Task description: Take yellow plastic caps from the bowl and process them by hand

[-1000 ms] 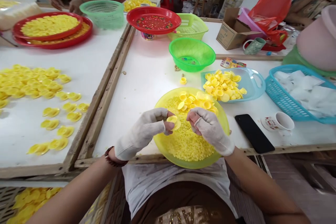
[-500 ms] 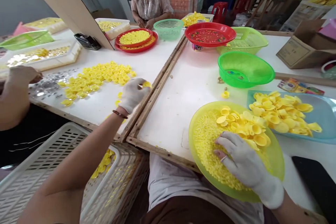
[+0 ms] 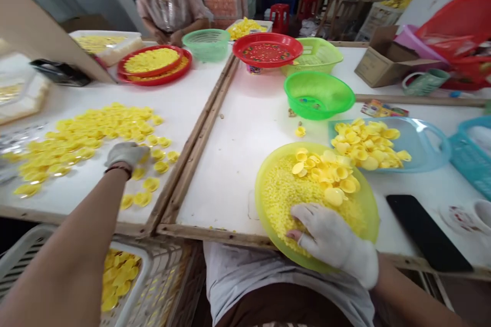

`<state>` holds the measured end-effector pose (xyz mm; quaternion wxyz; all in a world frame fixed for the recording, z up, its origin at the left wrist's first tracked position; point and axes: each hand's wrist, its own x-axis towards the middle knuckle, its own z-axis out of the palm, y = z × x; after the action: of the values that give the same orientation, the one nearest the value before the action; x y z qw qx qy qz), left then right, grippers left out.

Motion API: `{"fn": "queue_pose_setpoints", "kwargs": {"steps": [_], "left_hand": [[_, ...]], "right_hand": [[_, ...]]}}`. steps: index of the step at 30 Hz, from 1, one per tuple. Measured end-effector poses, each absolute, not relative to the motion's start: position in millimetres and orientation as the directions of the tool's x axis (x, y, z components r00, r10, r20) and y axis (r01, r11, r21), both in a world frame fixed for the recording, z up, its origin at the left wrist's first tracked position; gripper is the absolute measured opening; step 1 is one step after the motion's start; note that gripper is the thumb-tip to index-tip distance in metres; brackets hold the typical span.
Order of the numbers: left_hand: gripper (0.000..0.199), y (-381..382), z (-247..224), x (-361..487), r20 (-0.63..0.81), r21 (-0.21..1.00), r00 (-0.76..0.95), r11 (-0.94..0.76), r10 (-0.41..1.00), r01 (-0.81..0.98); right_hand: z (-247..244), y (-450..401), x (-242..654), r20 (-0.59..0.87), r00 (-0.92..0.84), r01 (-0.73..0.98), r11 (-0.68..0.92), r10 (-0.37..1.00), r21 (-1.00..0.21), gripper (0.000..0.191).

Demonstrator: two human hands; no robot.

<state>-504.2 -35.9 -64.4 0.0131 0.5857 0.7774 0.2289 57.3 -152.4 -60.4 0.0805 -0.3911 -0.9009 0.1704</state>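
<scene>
My left hand (image 3: pixel 127 155), in a white glove with bare fingertips, is low over the left table beside scattered yellow shallow cups (image 3: pixel 151 184). Its fingers point away from me and are mostly hidden, so what they hold does not show. My right hand (image 3: pixel 330 232), gloved the same way, rests in a yellow bowl (image 3: pixel 368 245). Thumb and fingers are apart there, curved down against small yellow beads (image 3: pixel 274 204). Yellow spoon-like cups (image 3: pixel 333 173) lie heaped on the beads at the bowl's far side.
A blue tray (image 3: pixel 422 156) holds more yellow cups. A black phone (image 3: pixel 427 232) lies at right. Beyond are a green bowl (image 3: pixel 320 94) and a red tray (image 3: pixel 268 48). A wooden rail (image 3: pixel 195 138) divides the tables. Across sits another person (image 3: pixel 169 5). A white crate (image 3: pixel 141 276) stands below.
My left hand has moved left and away from the wooden rail, toward the scattered cups; the cup seen at its fingertips no longer shows. My right hand stays in the bowl. The view has turned right.
</scene>
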Motion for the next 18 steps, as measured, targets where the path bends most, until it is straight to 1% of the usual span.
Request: {"fn": "queue_pose_setpoints", "kwargs": {"steps": [2,3,4,5,6,7,8,9,10,11,12,13,14,16,18], "left_hand": [[0.060,-31,-64,-496,0.255,0.332,-0.465,0.375,0.848,0.866],[0.060,-27,-62,-486,0.283,0.326,-0.484,0.391,0.828,0.861],[0.058,-23,-59,-470,0.328,0.335,-0.457,0.351,0.827,0.875],[0.053,-19,-55,-449,0.389,0.349,-0.398,0.267,0.831,0.898],[0.047,-15,-50,-422,0.459,0.358,-0.311,0.148,0.832,0.922],[0.040,-13,-44,-391,0.528,0.366,-0.208,0.001,0.824,0.931],[0.034,-11,-38,-355,0.556,0.363,-0.090,-0.144,0.826,0.921],[0.029,-11,-33,-318,0.554,0.359,0.044,-0.286,0.832,0.888],[0.026,-11,-30,-280,0.514,0.372,0.193,-0.421,0.836,0.827],[0.022,-11,-27,-245,0.477,0.373,0.299,-0.499,0.826,0.782],[0.018,-11,-26,-212,0.441,0.362,0.391,-0.559,0.808,0.746],[0.018,-10,-26,-183,0.350,0.333,0.512,-0.616,0.784,0.714],[0.017,-10,-27,-158,0.299,0.321,0.570,-0.643,0.766,0.695],[0.022,-7,-28,-125,0.243,0.310,0.628,-0.672,0.740,0.672],[0.031,-3,-27,-109,0.245,0.314,0.635,-0.679,0.733,0.663]], "right_hand": [[-57,-148,56,-0.022,-0.663,0.667,0.577,0.748,-0.471,0.019],[-56,-144,56,-0.037,-0.643,0.651,0.520,0.765,-0.554,0.023],[-54,-140,56,-0.054,-0.612,0.617,0.434,0.789,-0.656,0.026],[-52,-136,57,-0.080,-0.567,0.556,0.308,0.820,-0.772,0.029],[-51,-132,58,-0.122,-0.514,0.449,0.145,0.849,-0.882,0.031],[-49,-127,59,-0.173,-0.463,0.293,-0.035,0.869,-0.956,0.032],[-48,-123,61,-0.227,-0.422,0.101,-0.203,0.878,-0.974,0.032],[-46,-120,62,-0.275,-0.394,-0.098,-0.337,0.877,-0.936,0.033],[-45,-116,63,-0.311,-0.380,-0.276,-0.428,0.871,-0.860,0.034],[-44,-113,65,-0.336,-0.375,-0.415,-0.480,0.864,-0.773,0.034],[-42,-110,66,-0.349,-0.375,-0.511,-0.506,0.859,-0.695,0.033],[-41,-107,67,-0.355,-0.376,-0.575,-0.516,0.856,-0.636,0.032],[-39,-106,68,-0.355,-0.378,-0.614,-0.519,0.855,-0.595,0.032],[-36,-105,69,-0.346,-0.375,-0.650,-0.510,0.860,-0.564,0.030],[-33,-106,70,-0.326,-0.359,-0.660,-0.485,0.875,-0.573,0.030]]}}
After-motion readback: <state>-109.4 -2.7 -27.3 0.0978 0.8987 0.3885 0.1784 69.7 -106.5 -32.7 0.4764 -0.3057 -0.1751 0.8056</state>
